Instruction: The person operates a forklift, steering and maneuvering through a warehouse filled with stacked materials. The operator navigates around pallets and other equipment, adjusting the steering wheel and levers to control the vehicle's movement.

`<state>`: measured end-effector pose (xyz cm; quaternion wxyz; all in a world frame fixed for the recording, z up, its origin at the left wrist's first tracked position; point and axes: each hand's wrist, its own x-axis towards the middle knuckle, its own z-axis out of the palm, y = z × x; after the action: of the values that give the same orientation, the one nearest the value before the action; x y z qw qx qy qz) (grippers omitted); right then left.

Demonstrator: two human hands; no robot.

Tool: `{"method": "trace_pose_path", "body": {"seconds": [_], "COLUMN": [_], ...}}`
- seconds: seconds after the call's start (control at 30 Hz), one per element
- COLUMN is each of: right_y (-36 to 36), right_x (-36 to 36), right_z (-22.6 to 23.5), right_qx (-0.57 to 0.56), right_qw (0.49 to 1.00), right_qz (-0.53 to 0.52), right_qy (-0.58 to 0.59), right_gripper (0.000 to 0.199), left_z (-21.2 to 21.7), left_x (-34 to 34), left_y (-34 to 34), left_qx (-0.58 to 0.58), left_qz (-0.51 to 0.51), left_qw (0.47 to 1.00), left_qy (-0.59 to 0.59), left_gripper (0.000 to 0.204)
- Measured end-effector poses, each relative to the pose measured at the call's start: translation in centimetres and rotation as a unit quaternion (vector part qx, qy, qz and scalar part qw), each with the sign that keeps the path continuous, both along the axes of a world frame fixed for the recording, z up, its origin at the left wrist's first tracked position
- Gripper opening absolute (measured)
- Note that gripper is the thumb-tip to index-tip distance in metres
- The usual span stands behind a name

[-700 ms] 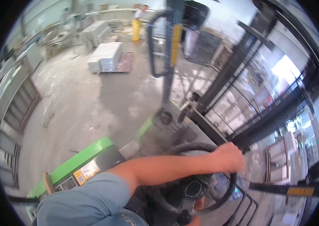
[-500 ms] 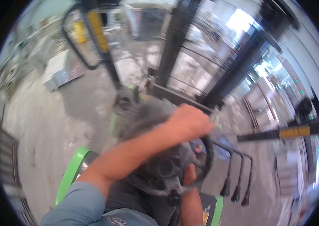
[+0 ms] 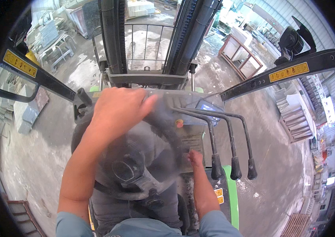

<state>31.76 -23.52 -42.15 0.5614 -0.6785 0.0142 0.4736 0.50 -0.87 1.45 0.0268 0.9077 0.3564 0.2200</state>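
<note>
I sit at a forklift's controls, with a black steering wheel (image 3: 171, 134) blurred in front of me. Across the top of its rim lies my left hand (image 3: 120, 106), fingers curled over the far side and thumb sticking out to the right. My right hand (image 3: 194, 158) is low beside the wheel's right edge, its fingers bent and partly hidden; what they hold cannot be made out. Just right of that hand hang three black-knobbed levers (image 3: 234, 168). A red button (image 3: 179, 123) and a small display (image 3: 208, 112) sit on the dash above it.
Ahead rises the black mast (image 3: 112, 39) with a load guard (image 3: 145, 43) between its uprights. Frame posts with yellow labels (image 3: 288, 72) slope on both sides. A fan (image 3: 292, 41) is mounted at upper right. Stone slabs (image 3: 27, 112) stand left, a wooden rack (image 3: 242, 57) ahead right.
The view has swung round and levelled, so the mast now stands ahead. My left hand has moved with the wheel from its right side to its upper left. My right hand now shows.
</note>
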Motion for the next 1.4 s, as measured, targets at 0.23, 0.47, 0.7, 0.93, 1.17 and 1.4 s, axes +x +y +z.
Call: {"method": "trace_pose_path", "body": {"seconds": [0.23,0.47,0.7,0.93,1.17,1.4], "right_y": [0.5,5.0,6.7,7.5,8.6,9.3], "right_x": [9.4,18.3,25.4,26.5,25.4,25.0], "right_z": [0.4,-0.4,-4.6,-8.1,-6.0,-5.5], "right_qx": [-0.058,-0.116,-0.001,0.151,0.036,0.014], "right_qw": [0.971,0.924,0.969,0.951,0.947,0.942], "right_qz": [0.022,0.021,-0.024,-0.031,-0.014,0.004], "right_qy": [-0.23,-0.363,-0.246,-0.269,-0.318,-0.335], "right_gripper": [0.022,0.024,0.036,0.043,0.035,0.029], "left_z": [0.5,0.3,0.4,0.6,0.8,1.0], "left_x": [0.6,0.8,0.7,0.8,0.8,0.9], "left_y": [-0.3,-0.2,-0.2,-0.2,-0.2,-0.2], "left_qx": [0.025,0.037,0.005,-0.031,-0.064,-0.067], "left_qz": [-0.007,-0.019,-0.042,-0.043,-0.047,-0.05], "left_qw": [1.0,0.999,0.998,0.997,0.996,0.996], "left_qy": [0.007,0.013,0.043,0.048,0.04,0.044], "left_gripper": [0.041,0.041,0.042,0.045,0.045,0.042]}}
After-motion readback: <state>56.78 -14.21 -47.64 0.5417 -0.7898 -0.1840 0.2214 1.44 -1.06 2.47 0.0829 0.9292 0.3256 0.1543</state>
